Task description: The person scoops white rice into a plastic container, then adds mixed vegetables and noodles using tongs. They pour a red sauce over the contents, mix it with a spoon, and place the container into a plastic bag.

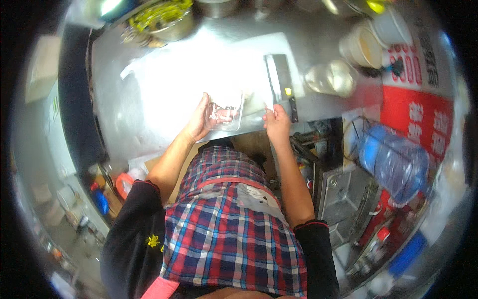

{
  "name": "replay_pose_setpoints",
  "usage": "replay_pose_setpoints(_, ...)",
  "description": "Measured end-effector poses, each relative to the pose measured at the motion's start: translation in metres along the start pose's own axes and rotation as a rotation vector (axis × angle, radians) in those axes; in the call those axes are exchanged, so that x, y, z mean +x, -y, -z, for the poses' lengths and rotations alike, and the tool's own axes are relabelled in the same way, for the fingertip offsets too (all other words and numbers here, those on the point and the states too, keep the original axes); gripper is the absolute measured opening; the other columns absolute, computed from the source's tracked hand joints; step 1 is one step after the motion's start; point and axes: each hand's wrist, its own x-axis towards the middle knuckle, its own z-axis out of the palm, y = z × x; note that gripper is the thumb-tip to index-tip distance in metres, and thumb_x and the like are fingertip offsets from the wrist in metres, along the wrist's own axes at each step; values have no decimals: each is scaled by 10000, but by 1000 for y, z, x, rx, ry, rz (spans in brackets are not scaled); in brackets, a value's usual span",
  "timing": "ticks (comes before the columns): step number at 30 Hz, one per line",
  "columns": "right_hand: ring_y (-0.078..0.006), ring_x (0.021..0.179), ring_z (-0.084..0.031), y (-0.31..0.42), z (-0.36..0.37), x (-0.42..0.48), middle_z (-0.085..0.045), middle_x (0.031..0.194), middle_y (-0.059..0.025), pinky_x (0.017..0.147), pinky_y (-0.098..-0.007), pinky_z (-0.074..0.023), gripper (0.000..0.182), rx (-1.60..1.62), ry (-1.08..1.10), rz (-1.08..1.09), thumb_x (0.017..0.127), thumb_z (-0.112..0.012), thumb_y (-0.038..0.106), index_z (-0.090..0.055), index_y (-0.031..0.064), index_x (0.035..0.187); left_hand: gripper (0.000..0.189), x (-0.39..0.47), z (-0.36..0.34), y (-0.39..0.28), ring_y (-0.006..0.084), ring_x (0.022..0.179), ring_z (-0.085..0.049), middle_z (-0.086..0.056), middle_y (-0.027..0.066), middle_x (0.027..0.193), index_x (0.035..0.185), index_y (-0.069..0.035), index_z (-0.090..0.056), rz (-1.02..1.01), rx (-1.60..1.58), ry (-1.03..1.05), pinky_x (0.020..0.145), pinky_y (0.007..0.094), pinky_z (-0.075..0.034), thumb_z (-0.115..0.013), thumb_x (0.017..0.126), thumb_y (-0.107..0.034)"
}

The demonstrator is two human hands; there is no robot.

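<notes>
My left hand (199, 117) grips the side of a clear plastic container (224, 116), held over the front edge of a steel worktable (119, 119). Fingers show through the container's clear wall, and strong glare washes out its upper part. To its right is my right hand (277, 121), fingers curled, thumb and forefinger close together. A thin pale shape rises by the fingertips, but I cannot tell whether it is held. Just beyond that hand a broad-bladed knife (282, 76) lies on a white board (285, 39), its dark riveted handle pointing towards me.
A metal pot (177, 28) with yellow-green contents stands at the back left. On the right are a rounded translucent container (330, 78) and a pale tub (360, 46). A large blue water bottle (396, 162) and a steel sink (338, 192) are at the lower right.
</notes>
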Motion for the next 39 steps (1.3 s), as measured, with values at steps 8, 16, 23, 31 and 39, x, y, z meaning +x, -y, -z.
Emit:
replay_pose_setpoints(8,-133,908,-615,-20,133,-114,-673,981,-28,810,-319,-520,245,599,-195,-239,936,-717,158,-630,4,1105,851,25,-125,95,354,1136,-671,-597,241,1356,1497,35,-374,317,101,493,944,452,-557,-312,1042,-681)
replay_pose_setpoints(16,-47,585,-481,-159,233,-266,-577,800,40,501,-231,-394,240,1047,-445,-197,982,-672,173,-605,47,1175,793,-18,-245,263,407,1355,-522,-501,241,1466,1519,-29,-353,631,192,740,1086,542,-467,-538,1002,-601)
replay_pose_setpoints(23,-46,502,-456,-274,234,-396,-692,847,-55,453,-214,-357,230,1028,-686,-394,1071,-556,210,-639,28,1184,502,-59,-229,384,413,1316,-566,-519,234,1472,1505,-103,-421,837,467,603,1062,535,-516,-573,1045,-234)
replay_pose_setpoints(31,-238,786,-654,-584,124,-524,-695,923,-135,659,-399,-496,365,290,-511,-1122,997,-625,373,-685,13,1010,691,0,-199,492,418,1307,-576,-535,268,1457,1481,-100,-435,1056,792,579,1062,496,-487,-506,994,-586)
replay_pose_setpoints(39,-389,839,-685,-604,188,-502,-700,935,-209,741,-497,-535,331,-22,-265,-1041,912,-656,349,-700,25,964,564,34,-219,523,398,1289,-599,-560,254,1445,1504,-90,-409,1112,812,658,1076,491,-486,-504,982,-282)
